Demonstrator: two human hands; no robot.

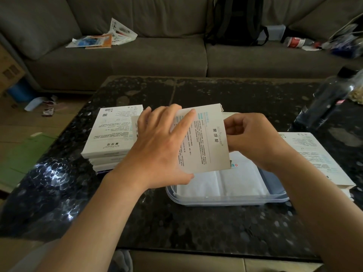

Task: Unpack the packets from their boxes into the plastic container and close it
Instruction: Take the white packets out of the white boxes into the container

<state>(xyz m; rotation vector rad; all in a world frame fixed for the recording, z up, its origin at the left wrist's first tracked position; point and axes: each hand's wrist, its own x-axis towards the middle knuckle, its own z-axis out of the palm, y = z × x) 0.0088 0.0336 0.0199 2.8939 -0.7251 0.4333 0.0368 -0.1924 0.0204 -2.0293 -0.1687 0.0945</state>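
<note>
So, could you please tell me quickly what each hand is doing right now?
Left hand: holds the white box over the plastic container.
Right hand: fingers curled, pinching the box's right end.

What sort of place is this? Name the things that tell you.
Probably a home living room: a grey sofa with a backpack on it stands behind a dark speckled coffee table.

Far half of table (216, 99) is bare, so there is open passage left to right. The near strip in front of plastic container (225, 201) is also free. Stack of boxes (112, 134) blocks the left; opened box (318, 158) and, farther back, bottle (330, 103) block the right. Held box (204, 138) overhangs the container's far half.
</note>
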